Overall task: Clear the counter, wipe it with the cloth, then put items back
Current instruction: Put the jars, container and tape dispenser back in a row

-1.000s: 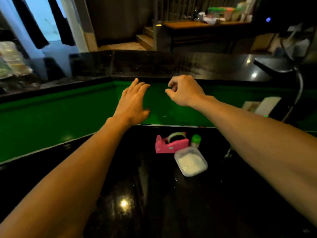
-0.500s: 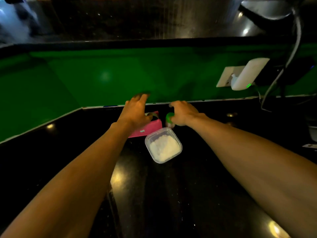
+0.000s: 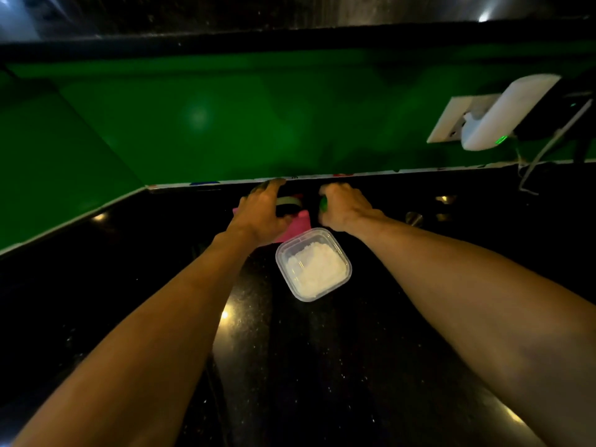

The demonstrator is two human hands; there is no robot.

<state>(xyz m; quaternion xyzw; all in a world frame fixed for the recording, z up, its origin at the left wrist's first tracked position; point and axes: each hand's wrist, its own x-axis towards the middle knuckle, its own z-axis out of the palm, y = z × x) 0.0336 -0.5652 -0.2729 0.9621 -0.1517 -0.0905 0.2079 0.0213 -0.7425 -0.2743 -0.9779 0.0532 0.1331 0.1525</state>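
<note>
On the black counter [image 3: 322, 366], close to the green back wall, stands a pink tape dispenser [image 3: 298, 225]. My left hand [image 3: 263, 211] lies over it, thumb and fingers closing round its body. Right of it a small green-capped bottle [image 3: 323, 204] is mostly hidden by my right hand [image 3: 343, 204], whose fingers curl round it. A clear lidded square container [image 3: 313, 264] with white powder sits just in front of both hands, untouched. No cloth is in view.
A white wall socket [image 3: 451, 119] with a white plugged-in device [image 3: 503, 112] and cables [image 3: 541, 156] sits at the right of the green wall [image 3: 193, 117]. A small round metal piece [image 3: 414, 217] lies on the counter right of my right hand.
Both hands came down from the air in front of the green wall onto the items. The left now grips the tape dispenser, the right the green-capped bottle. The view tilted down.
</note>
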